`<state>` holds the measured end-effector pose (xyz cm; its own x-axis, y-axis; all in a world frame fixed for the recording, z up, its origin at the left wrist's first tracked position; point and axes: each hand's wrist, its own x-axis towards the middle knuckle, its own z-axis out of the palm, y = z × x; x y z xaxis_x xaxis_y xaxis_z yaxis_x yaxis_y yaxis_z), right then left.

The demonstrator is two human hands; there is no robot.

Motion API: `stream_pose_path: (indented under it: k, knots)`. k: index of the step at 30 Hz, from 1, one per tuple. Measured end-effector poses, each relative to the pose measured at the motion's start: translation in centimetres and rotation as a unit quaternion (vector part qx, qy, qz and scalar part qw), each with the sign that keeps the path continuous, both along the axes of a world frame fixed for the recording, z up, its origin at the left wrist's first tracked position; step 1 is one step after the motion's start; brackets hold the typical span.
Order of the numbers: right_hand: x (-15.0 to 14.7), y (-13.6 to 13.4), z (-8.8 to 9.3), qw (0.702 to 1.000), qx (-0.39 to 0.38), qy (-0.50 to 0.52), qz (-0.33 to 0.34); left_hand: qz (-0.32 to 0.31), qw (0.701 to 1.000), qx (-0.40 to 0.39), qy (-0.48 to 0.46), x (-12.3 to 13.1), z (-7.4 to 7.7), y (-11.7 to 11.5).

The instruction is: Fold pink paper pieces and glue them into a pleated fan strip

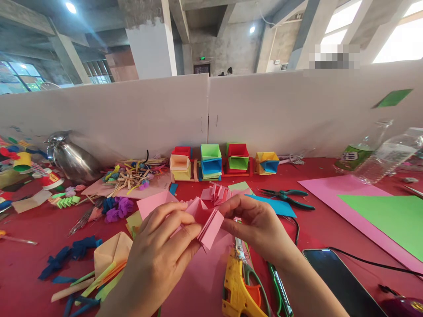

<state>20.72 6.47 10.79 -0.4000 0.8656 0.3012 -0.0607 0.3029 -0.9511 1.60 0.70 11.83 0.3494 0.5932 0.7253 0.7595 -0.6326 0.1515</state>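
Note:
A folded pink paper piece [211, 230] is held up between both hands above the red table. My left hand [165, 240] has its fingers closed on the piece's left side. On the right, my right hand [249, 220] pinches the piece's upper right edge between thumb and fingers. Behind them lies a pleated pink paper piece [216, 193]. Beneath the hands is a flat pink sheet [198, 277]. A yellow glue gun [239, 281] lies just below my right hand, beside a green-handled cutter [279, 290].
Folded colored paper boxes [211, 160] stand along the white partition [280, 110]. Teal pliers [291, 197], a phone [340, 281] and large paper sheets [383, 220] lie right. A metal jug [74, 158], sticks [132, 176] and paper scraps occupy the left; plastic bottles [386, 152] are back right.

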Motion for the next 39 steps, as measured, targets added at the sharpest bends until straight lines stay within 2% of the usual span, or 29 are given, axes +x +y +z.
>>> stream_pose_path:
  k: [8, 18, 28, 35, 39]
  knots:
    - [-0.15, -0.51, 0.34, 0.998, 0.064, -0.024, 0.003, -0.016, 1.000, -0.012, -0.005, 0.12, 0.06, -0.06]
    - [0.15, -0.48, 0.13, 0.991, 0.106, -0.072, -0.029, -0.013, 1.000, -0.019, -0.005, 0.05, 0.08, -0.13]
    - [0.08, -0.61, 0.70, 0.991, 0.096, -0.091, -0.022, -0.022, 0.999, -0.033, -0.008, 0.17, 0.03, 0.03]
    - [-0.06, -0.53, 0.73, 0.993, 0.076, -0.089, -0.030, -0.032, 0.994, -0.105, 0.007, -0.14, -0.27, -0.14]
    - [-0.26, -0.60, 0.61, 0.990, 0.085, -0.101, -0.043, -0.010, 0.996, -0.084, -0.012, 0.03, -0.67, 0.26]
